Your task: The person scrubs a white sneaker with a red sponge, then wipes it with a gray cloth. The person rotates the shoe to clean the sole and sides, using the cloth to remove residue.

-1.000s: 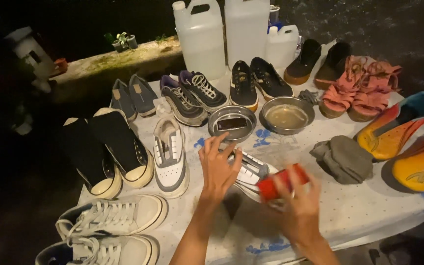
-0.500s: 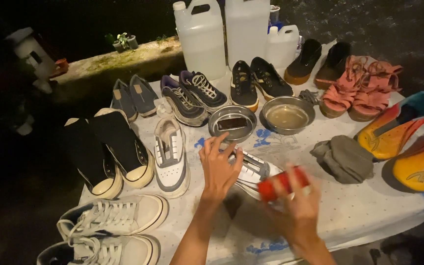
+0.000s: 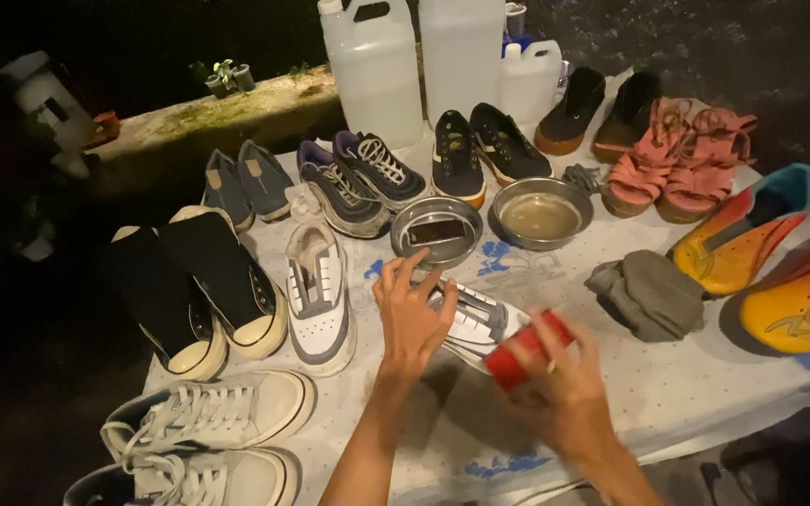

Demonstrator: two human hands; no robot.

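Right hand [image 3: 564, 398] grips one red brush [image 3: 527, 349] (two bowls [image 3: 437, 230]).

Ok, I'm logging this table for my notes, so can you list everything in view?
white sneaker: 1, white, under both hands
red object: 1, right hand
metal bowls: 2, silver, table centre
grey cloth: 1, right of centre
plastic jugs: 3, white, rear
pink sandals: 2, rear right
orange shoes: 2, far right
other shoes: black, grey, white, left and rear
left hand: on sneaker
right hand: grips red object
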